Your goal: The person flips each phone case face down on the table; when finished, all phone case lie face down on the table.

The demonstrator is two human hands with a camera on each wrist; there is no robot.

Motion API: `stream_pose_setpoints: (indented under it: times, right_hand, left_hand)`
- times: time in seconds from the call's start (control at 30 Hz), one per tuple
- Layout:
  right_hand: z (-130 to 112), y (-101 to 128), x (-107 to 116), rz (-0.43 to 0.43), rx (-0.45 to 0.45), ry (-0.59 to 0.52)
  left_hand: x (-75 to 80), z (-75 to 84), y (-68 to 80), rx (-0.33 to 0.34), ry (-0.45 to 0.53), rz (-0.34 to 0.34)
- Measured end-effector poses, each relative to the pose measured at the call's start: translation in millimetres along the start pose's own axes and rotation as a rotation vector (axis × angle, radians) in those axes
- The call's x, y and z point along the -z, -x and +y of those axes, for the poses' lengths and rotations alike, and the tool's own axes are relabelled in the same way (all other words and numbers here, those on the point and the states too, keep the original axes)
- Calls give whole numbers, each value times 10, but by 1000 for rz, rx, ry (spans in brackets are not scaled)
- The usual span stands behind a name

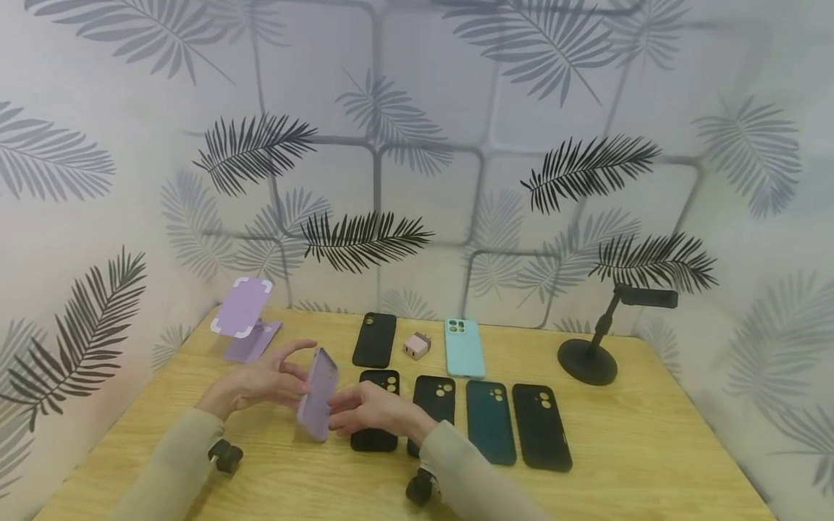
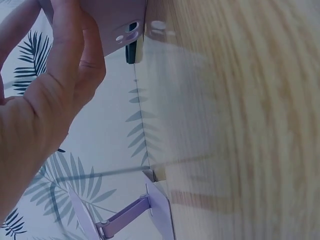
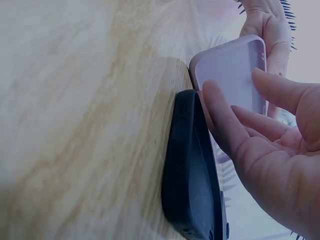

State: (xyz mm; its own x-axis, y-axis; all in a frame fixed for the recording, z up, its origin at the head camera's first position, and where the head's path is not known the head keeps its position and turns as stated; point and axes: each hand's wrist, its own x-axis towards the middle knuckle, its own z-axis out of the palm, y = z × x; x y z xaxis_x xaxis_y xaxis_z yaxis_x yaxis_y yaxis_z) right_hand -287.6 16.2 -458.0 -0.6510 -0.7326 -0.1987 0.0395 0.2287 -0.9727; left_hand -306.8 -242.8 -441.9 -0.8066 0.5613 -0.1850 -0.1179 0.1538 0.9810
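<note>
A wooden tabletop (image 1: 651, 434) stands in a corner lined with palm-leaf wallpaper (image 1: 417, 145). Near the front-left of the tabletop, a lilac phone case (image 1: 317, 394) is held upright on its lower edge, tilted slightly, between both hands. The left hand (image 1: 267, 380) lies at the case's 9 o'clock; its thumb and fingers (image 2: 75, 55) are loosely spread and touch the case's back and upper edge. The right hand (image 1: 368, 409) lies at the case's 3 o'clock, its fingers (image 3: 225, 120) slightly parted and pressed against the open inner face, so the case is pinched between the two hands.

Directly beneath the right hand lies a black case (image 1: 374, 412), partly hidden by it; the right wrist view shows this case just beside the lilac one. Toward 3 o'clock follow a second black case (image 1: 435, 405), a dark teal case (image 1: 491, 423) and a further black case (image 1: 541, 427), lying side by side. Behind this row lie another black case (image 1: 374, 340), a small pink charger (image 1: 416, 346) and a light turquoise case (image 1: 464, 348). A lilac folding stand (image 1: 244, 322) occupies the 11 o'clock corner; a black round-based holder (image 1: 596, 347) stands toward 2 o'clock.
</note>
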Motion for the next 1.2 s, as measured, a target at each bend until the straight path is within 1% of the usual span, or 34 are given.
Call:
stream_pose_setpoints:
  times: [0.13,0.33,0.47,0.53,0.73,0.87,0.97,1.1,1.2]
  right_hand:
    - [7,-14,-16,-7,-3,-43]
    - [11,-43,-39,-6,17,-72]
    - [9,-67,-49,11,27,-89]
    - [9,-71,-55,26,27,-96]
    - [33,-57,-77,81,50,-124]
    - [59,-51,-91,96,74,-155]
    - [45,-43,-92,122,89,-151]
    - [26,-22,-83,184,104,-123]
    - [19,-5,-73,239,111,-102]
  left_hand:
    - [-28,-5,-37,-3,9,-8]
    - [-113,-26,-83,15,33,30]
    - [-175,-23,-98,33,49,41]
    - [-190,-22,-103,36,47,35]
    - [-206,-28,-101,49,26,-19]
    - [-219,-69,-86,72,30,-21]
    - [-225,-80,-71,80,2,-9]
    - [-231,-78,-77,99,-77,16]
    - [-234,-67,-96,132,-145,55]
